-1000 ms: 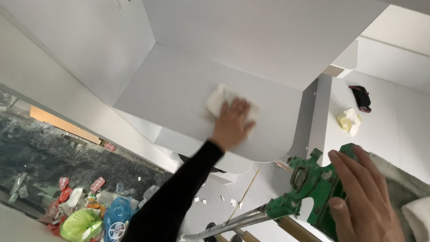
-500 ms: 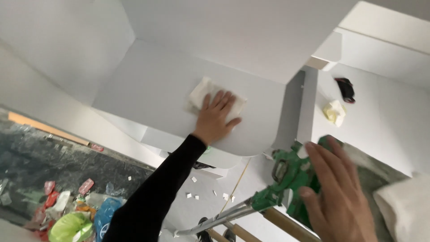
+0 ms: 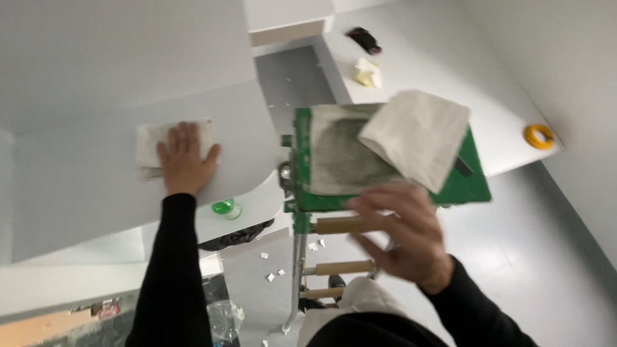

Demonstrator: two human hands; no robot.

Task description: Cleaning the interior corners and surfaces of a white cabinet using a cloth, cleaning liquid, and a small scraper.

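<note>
My left hand [image 3: 183,157] lies flat on a folded white cloth [image 3: 151,144] and presses it against a slanted white panel [image 3: 83,186]. My right hand [image 3: 398,238] is blurred, fingers spread, at the near edge of a ladder's green top platform [image 3: 472,186]. It touches the edge and grips nothing. On the platform lies a grey-stained cloth [image 3: 337,160] with a cleaner white cloth [image 3: 418,135] folded over it. Both sleeves are black.
Wooden ladder rungs [image 3: 344,266] descend below the platform. A white ledge [image 3: 450,71] carries a yellow tape roll [image 3: 540,135], a pale crumpled wad [image 3: 367,72] and a black object [image 3: 363,40]. A green round object [image 3: 225,209] sits under the panel. Paper scraps [image 3: 270,276] lie on the floor.
The view has swung round, bringing the ladder's platform and its cloths into sight. My left hand stays on the white cloth. My right hand has shifted to the platform's near edge.
</note>
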